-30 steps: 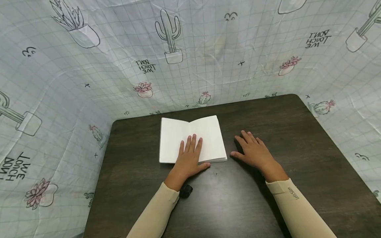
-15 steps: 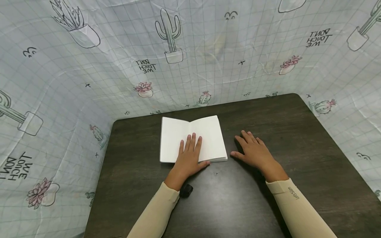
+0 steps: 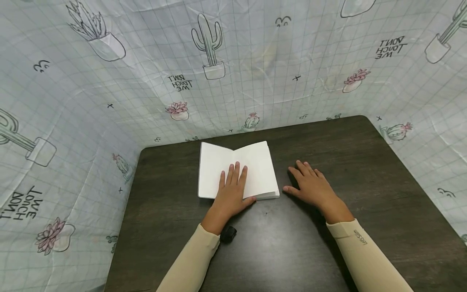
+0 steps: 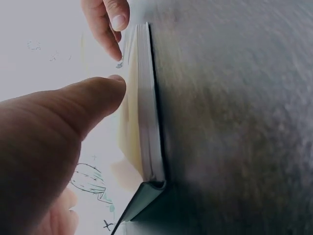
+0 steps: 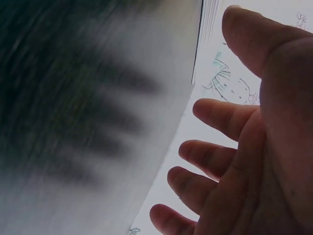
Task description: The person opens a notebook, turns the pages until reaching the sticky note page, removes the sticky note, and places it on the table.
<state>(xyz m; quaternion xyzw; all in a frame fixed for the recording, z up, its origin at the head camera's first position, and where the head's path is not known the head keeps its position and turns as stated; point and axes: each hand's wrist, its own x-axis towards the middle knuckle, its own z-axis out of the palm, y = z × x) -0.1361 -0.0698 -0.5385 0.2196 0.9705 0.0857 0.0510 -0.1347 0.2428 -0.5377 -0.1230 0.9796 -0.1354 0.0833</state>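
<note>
An open notebook (image 3: 257, 168) with blank white pages lies on the dark wooden table (image 3: 160, 227). My left hand (image 3: 231, 196) rests on its lower middle, over the fold, fingers straight and pointing away from me, thumb out along the near edge. In the left wrist view the page block (image 4: 146, 98) and dark cover (image 4: 144, 200) show edge-on beyond the thumb. To the right of the notebook, my right hand (image 3: 311, 188) holds nothing, its fingers spread over the table. The right wrist view shows those fingers (image 5: 210, 159) apart, with the notebook's edge (image 5: 200, 39) near the thumb.
A black wrist device (image 3: 228, 234) sits at the left cuff. Behind the table and at both sides hangs a white grid-patterned curtain (image 3: 262, 89) printed with cacti and reversed lettering. The table's back edge runs just beyond the notebook.
The notebook's left side has shifted slightly to the right and tilted a little, with the left hand on it edging slightly away from me. The right hand has stayed put.
</note>
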